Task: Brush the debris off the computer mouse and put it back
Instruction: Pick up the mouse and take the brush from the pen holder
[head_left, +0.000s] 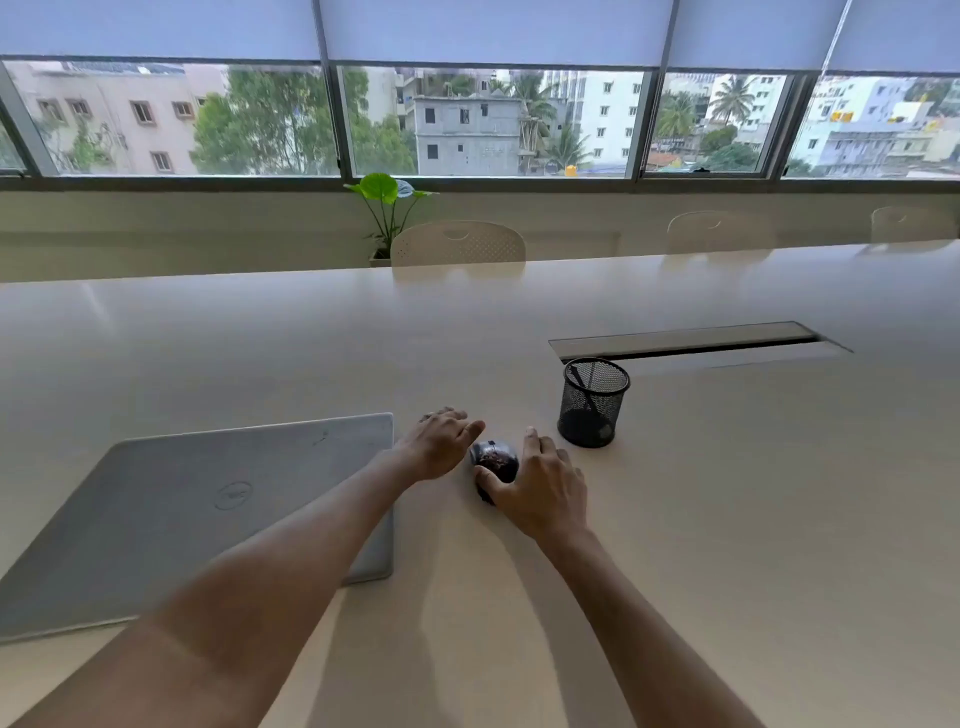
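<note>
A dark computer mouse (495, 459) lies on the pale table (727, 493), with reddish-brown debris on its top. My right hand (540, 491) is at its right and near side, thumb against the mouse's near edge and fingers spread; whether it grips the mouse I cannot tell. Just left of the mouse is my left hand (440, 441), palm down with its fingers apart and its thumb tip close to the mouse's far left corner. The near underside of the mouse is hidden by my right thumb.
A closed silver laptop (197, 514) lies to the left, under my left forearm. A black mesh pen cup (592, 402) stands just right of the mouse. A cable slot (685, 340) is set in the table behind it. Chairs and a plant line the far side.
</note>
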